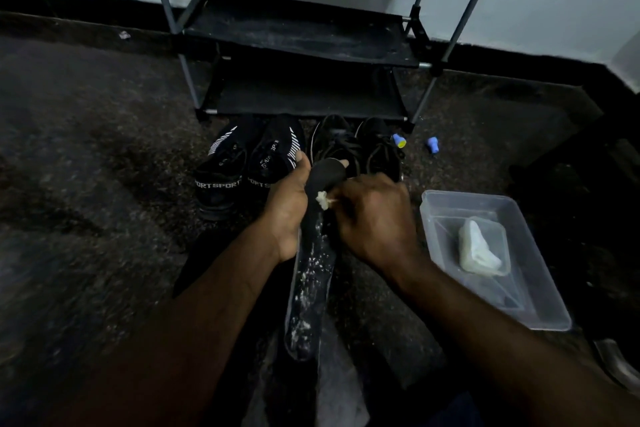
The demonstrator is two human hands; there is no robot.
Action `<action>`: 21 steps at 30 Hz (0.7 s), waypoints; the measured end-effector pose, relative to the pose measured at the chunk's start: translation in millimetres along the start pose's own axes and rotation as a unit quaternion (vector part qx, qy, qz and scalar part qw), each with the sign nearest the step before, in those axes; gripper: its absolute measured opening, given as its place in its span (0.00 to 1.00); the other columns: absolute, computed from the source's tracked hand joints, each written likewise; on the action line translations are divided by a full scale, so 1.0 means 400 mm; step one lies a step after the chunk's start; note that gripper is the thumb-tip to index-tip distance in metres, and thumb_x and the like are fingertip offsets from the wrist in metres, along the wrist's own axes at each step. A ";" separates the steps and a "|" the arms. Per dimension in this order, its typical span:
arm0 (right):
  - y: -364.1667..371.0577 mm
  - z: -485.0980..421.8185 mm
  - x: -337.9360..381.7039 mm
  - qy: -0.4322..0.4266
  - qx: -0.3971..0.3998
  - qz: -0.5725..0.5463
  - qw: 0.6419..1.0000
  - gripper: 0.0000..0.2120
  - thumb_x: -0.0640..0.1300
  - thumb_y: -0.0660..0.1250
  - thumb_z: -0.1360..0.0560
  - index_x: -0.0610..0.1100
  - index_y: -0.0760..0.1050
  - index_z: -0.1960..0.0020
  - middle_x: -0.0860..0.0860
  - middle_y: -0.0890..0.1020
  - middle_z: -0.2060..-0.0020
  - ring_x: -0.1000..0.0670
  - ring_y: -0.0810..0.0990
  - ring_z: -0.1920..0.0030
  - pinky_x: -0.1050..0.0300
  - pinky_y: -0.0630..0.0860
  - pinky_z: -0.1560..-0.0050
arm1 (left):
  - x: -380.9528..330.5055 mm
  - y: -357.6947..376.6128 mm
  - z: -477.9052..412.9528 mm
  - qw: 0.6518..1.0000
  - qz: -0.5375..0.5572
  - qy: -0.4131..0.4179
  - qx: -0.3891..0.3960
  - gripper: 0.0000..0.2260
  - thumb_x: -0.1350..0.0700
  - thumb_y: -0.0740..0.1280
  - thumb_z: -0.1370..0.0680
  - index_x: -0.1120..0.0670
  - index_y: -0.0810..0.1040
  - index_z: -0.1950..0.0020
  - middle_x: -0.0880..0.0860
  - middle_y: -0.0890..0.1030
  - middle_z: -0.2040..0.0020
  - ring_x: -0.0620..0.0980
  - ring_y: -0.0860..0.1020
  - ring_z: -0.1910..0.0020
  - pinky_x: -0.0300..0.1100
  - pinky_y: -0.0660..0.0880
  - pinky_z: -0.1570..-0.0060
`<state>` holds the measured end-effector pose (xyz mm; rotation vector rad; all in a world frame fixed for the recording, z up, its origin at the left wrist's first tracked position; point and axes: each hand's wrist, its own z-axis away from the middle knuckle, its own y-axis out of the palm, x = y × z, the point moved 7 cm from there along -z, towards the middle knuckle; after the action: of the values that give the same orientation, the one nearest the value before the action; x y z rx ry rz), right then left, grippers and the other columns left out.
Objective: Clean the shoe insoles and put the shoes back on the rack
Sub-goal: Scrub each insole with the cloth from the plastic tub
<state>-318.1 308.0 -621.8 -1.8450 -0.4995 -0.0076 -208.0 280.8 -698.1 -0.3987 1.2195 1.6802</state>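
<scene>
Floor (86, 184): dark and speckled; bounded by a pale wall at its far edge.
Sport shoes (221, 170): black pair with white stripes and "SPORT" lettering, set side by side left of centre, toes toward the rack.
Left hand (287, 204): grip curled round the upper part of the insole, thumb raised beside the nearer sport shoe.
Rack (301, 35): black shelves on grey poles, stood at the floor's far edge against the wall.
Insole (311, 270): dark, held lengthwise at centre, lifted off the floor; white flecks are scattered down its face.
White wad (322, 199): pressed onto the insole just below the left thumb.
Laced shoes (346, 149): second black pair, placed behind the hands, just before the rack's lowest shelf.
Right hand (377, 218): grip closed, the wad pinched in the fingertips.
Blue caps (432, 144): two small pieces, laid near the rack's right front leg.
Container (540, 302): clear plastic tub, set on the floor right of the right hand.
Whitish lump (479, 250): kept inside the container.
</scene>
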 end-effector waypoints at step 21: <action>-0.045 -0.066 -0.036 0.049 -0.065 -0.027 0.996 0.08 0.50 0.67 0.25 0.51 0.83 0.50 0.51 0.84 0.54 0.44 0.80 0.51 0.44 0.76 0.49 | -0.002 0.023 0.027 0.998 0.002 -0.052 0.026 0.35 0.27 0.53 0.22 0.51 0.79 0.31 0.60 0.83 0.36 0.64 0.82 0.40 0.64 0.81 0.48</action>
<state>-331.0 283.4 -600.3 -1.9464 -0.4891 -0.1707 -212.6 289.4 -688.0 -0.2749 1.1859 1.6475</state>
